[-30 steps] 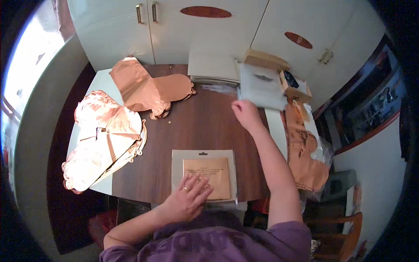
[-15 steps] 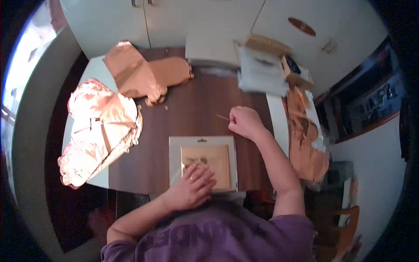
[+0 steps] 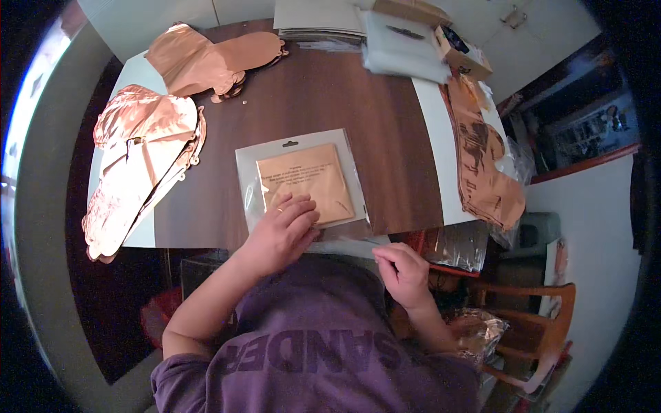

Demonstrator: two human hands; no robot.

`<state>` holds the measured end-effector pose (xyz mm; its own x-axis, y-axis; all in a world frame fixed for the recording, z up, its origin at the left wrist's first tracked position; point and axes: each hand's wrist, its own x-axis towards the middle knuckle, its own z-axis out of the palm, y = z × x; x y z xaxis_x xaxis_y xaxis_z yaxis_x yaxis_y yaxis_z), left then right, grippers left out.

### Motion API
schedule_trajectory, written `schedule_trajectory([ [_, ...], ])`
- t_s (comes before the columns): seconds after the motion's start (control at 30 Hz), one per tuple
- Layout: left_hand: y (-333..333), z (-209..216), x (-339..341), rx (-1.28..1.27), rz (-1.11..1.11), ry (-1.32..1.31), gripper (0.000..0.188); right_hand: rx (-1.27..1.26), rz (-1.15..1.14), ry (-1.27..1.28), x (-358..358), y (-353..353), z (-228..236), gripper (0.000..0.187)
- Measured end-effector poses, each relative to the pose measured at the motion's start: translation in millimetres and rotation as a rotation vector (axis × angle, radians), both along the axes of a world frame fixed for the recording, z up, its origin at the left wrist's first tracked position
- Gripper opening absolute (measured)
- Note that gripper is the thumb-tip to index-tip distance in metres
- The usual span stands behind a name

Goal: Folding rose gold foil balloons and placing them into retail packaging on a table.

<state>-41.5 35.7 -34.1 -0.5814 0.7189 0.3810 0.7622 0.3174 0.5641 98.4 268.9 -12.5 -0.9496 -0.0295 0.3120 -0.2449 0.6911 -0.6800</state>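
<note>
Flat on the table in front of me lies a clear plastic bag (image 3: 359, 199) with a white backing card that has a hang hole at its top. Inside is a folded copper-coloured foil piece (image 3: 316, 160) with dark printing on it. My left hand (image 3: 282, 230) rests on the lower part of this package, fingers stretched out, holding nothing. Beyond the table's front edge, my right hand (image 3: 405, 272) is closed in a pinch. A thin, pale strip (image 3: 366, 240) shows at its fingertips, partly blurred.
Shiny copper foil balloons (image 3: 148, 158) lie at the left, with more foil shapes (image 3: 213, 62) at the far left. White cards (image 3: 320, 19), clear bags (image 3: 406, 48) and a small box (image 3: 465, 55) stand at the back. Printed foil (image 3: 482, 148) lies right; a wooden chair (image 3: 544, 337) stands nearby.
My right hand has swept from above the table, right of the package, toward my body. My left hand stays on the package, which now lies slightly turned. The view has tilted down.
</note>
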Motion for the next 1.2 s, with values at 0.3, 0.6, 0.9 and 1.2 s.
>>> schedule_trajectory([
  [0.3, 0, -11, 1, 0.134, 0.021, 0.06, 0.019, 0.249, 0.056, 0.341, -19, -17, -21, 0.024],
  [0.6, 0, -16, 2, 0.099, -0.022, 0.143, 0.02, 0.168, -0.218, -0.002, -51, -22, -22, 0.045],
  [0.9, -4, -14, 0, 0.08, -0.106, 0.108, 0.02, 0.108, 0.13, -0.169, -70, 22, -7, 0.043],
  [1.2, -6, -13, -4, 0.059, -0.108, 0.054, 0.017, 0.152, 0.123, -0.034, -63, 23, -9, 0.025],
])
